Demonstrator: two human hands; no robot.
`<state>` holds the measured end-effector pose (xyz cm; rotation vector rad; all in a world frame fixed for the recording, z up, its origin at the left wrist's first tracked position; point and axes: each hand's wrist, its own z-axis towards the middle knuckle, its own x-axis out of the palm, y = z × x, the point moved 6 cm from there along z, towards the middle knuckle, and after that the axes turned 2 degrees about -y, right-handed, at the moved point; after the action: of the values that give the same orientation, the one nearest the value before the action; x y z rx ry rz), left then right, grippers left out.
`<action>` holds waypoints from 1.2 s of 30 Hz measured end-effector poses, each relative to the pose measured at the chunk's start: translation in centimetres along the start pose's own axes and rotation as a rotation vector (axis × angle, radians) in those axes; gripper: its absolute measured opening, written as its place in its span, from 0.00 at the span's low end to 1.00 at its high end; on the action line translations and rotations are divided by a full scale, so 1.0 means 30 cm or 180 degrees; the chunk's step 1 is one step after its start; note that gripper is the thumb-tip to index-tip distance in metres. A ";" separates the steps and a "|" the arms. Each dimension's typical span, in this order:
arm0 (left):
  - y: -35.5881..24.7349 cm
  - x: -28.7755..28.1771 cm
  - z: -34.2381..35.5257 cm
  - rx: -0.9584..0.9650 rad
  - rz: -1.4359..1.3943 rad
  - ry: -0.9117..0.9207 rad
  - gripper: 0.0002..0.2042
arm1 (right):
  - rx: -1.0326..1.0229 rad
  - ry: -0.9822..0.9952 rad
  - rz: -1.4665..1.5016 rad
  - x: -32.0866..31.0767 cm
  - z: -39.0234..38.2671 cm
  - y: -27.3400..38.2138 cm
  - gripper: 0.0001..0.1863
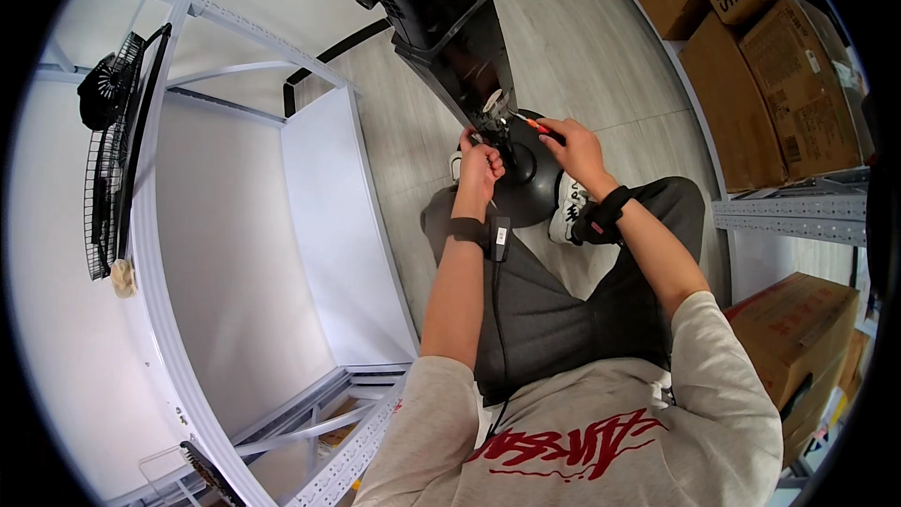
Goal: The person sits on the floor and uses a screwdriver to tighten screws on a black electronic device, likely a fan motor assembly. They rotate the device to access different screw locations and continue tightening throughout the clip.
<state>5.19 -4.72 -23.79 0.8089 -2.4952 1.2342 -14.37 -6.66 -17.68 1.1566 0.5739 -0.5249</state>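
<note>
A tall black tower-shaped appliance leans away from me, its lower end open beside a round black base. My right hand is closed around the red-orange handle of a screwdriver. The screwdriver's shaft points left, its tip at the appliance's lower end. There a pale round part and some small inner parts show, too small to name. With fingers curled, my left hand grips the lower left edge of the appliance; its fingertips are partly hidden. Black straps circle both my wrists.
On my left stands a white metal shelf frame with a black fan grille hung on it. Cardboard boxes fill a rack at the right, and another box sits lower. My shoe is beside the base.
</note>
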 end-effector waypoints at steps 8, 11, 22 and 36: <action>0.005 0.004 -0.003 0.0030 -0.0011 0.0033 0.37 | 0.1519 0.1152 0.1659 0.100 0.019 -0.151 0.17; 0.005 -0.009 0.001 0.0013 -0.0042 0.0018 0.38 | 0.1976 0.1150 0.2142 0.128 -0.027 -0.122 0.19; 0.005 -0.006 0.004 -0.0006 -0.0014 -0.0010 0.38 | -0.0071 0.0351 -0.0596 0.001 0.027 0.031 0.13; 0.014 -0.002 0.010 -0.0024 0.0022 -0.0020 0.34 | 0.0130 0.0487 -0.0153 0.017 0.027 -0.020 0.15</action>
<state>5.00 -4.72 -24.27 0.8043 -2.5083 1.2257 -14.28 -7.67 -18.19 1.2311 0.7273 -0.4937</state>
